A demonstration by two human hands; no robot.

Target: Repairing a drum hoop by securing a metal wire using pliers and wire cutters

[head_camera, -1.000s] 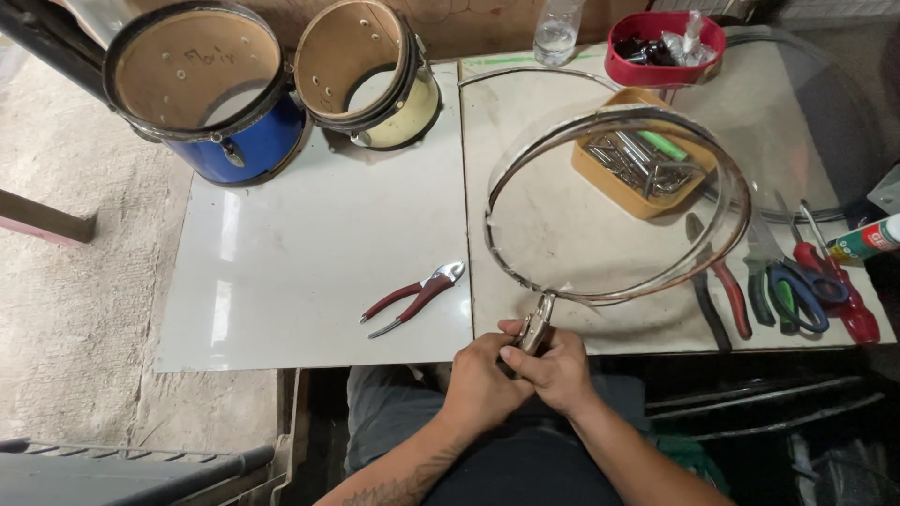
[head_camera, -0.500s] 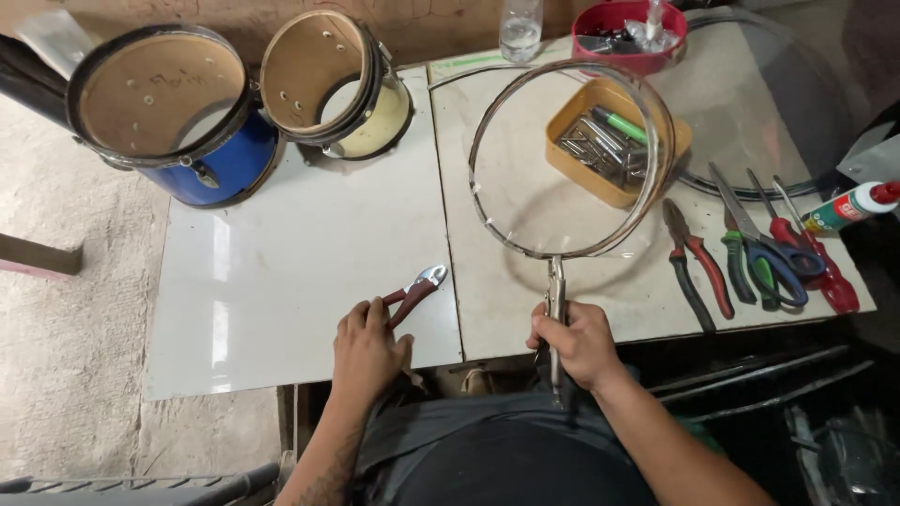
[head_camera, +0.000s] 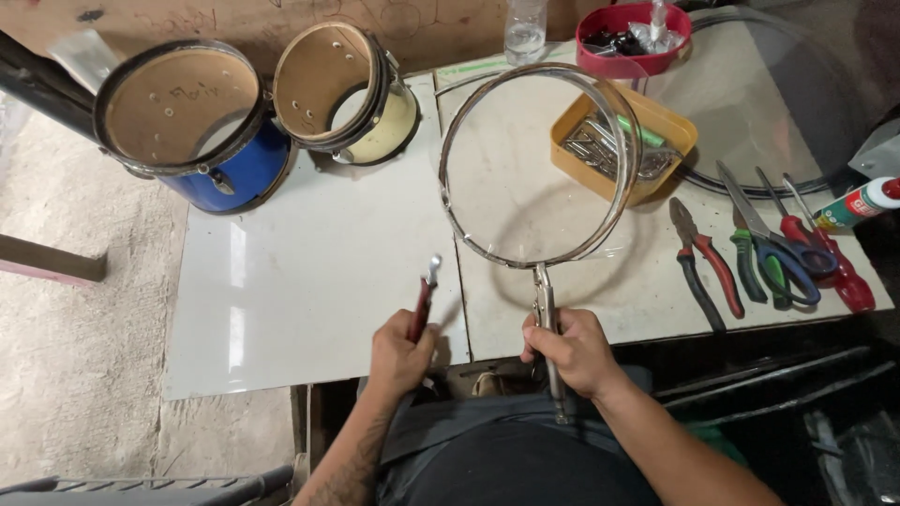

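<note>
Our left hand (head_camera: 401, 351) is closed around red-handled pliers (head_camera: 422, 305), nose pointing far. Our right hand (head_camera: 574, 351) grips locking pliers (head_camera: 544, 314) clamped on the metal hoop (head_camera: 539, 164), raised over the table (head_camera: 309, 281); we should steady it first.

2 drum shells (head_camera: 183, 122), scissors (head_camera: 771, 245), bottle (head_camera: 525, 28).

Shiny metal hoop (head_camera: 541, 164), glossy white tabletop (head_camera: 309, 272), red plastic-handled pliers (head_camera: 422, 305).
</note>
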